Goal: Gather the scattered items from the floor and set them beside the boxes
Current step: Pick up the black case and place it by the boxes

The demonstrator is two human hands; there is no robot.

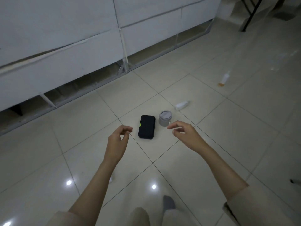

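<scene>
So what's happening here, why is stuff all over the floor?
A person is reaching down with both hands to tidy up. The left hand and the right hand are both empty, with loosely curled fingers, just short of a black case and a small grey jar standing side by side on the tiled floor. Farther off lie a small white bottle and a white tube with an orange end. Nothing has been picked up yet.

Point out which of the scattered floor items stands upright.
The grey jar, right of the black case, stands upright, lid on top. The case lies flat; the white bottle and orange-capped tube lie on their sides.
</scene>
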